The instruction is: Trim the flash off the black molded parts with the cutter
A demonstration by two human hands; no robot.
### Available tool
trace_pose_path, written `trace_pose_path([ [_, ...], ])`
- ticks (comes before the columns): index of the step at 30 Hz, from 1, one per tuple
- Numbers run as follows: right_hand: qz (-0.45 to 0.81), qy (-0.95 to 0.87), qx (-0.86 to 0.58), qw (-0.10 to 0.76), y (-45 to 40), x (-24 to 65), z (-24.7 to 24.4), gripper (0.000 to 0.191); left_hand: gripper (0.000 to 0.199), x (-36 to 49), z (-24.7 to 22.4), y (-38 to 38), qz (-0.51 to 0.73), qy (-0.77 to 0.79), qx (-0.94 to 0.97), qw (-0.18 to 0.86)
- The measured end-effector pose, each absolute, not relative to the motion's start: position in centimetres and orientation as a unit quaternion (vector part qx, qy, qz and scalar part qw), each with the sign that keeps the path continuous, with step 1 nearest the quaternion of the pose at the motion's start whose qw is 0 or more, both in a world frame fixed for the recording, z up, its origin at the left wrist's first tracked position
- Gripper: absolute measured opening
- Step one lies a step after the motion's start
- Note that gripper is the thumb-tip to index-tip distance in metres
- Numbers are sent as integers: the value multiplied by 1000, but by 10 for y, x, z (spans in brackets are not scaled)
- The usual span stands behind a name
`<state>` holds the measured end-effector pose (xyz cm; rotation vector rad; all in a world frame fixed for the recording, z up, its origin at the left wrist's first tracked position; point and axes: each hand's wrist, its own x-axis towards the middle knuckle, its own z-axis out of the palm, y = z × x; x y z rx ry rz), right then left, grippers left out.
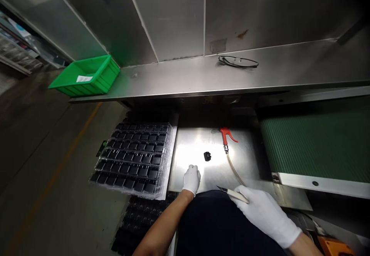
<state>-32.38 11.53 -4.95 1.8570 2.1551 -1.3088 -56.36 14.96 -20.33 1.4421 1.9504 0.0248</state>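
Observation:
Both my hands wear white gloves. My left hand (191,179) rests as a closed fist on the shiny steel work plate (199,171), holding nothing that I can see. A small black part (207,156) lies on the plate just ahead and to the right of it, untouched. My right hand (264,213) grips a small knife (232,193) with a pale handle, its dark blade pointing left over the plate's near edge.
A clear tray stack of black parts (134,157) sits left of the plate, with more trays (135,221) below. A red air gun (226,137) with hose lies on the plate. A green conveyor belt (315,140) runs right. Glasses (238,61) and a green bin (86,76) sit on the shelf.

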Motion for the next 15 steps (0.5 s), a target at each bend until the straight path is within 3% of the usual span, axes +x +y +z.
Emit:
trace_pose_path([
  [2,-424,678,601,-6,112,-323,-48,31,28,-558,-209,160,-2,736,592,329],
  [6,-418,657,628,-17,103,-315,-49,34,69,-540,-208,185,-1,715,638,285],
  [8,-411,644,645,-26,97,-310,-51,37,78,-530,-205,199,4,703,654,280],
  [15,-387,639,661,-78,78,-303,-43,37,39,-511,-203,247,32,706,612,354],
])
